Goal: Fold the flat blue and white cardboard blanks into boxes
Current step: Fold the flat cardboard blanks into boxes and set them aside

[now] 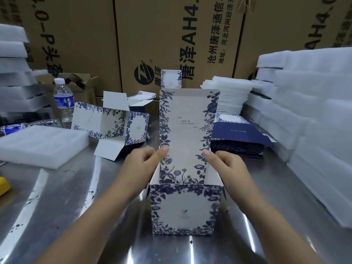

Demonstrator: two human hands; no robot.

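A blue and white floral box stands on the steel table in front of me, its near wall up and its long lid panel raised away from me. My left hand grips the box's left edge, thumb pressed on the lid panel. On the other side, my right hand grips the right edge with its thumb on the panel. A half-folded box lies at the left with flaps out. A stack of flat blanks, dark blue side up, sits at the right.
White foam pads are piled at the right, behind the blanks and at the far left; one foam tray lies on the table. A water bottle stands at the left. Brown cartons wall the back.
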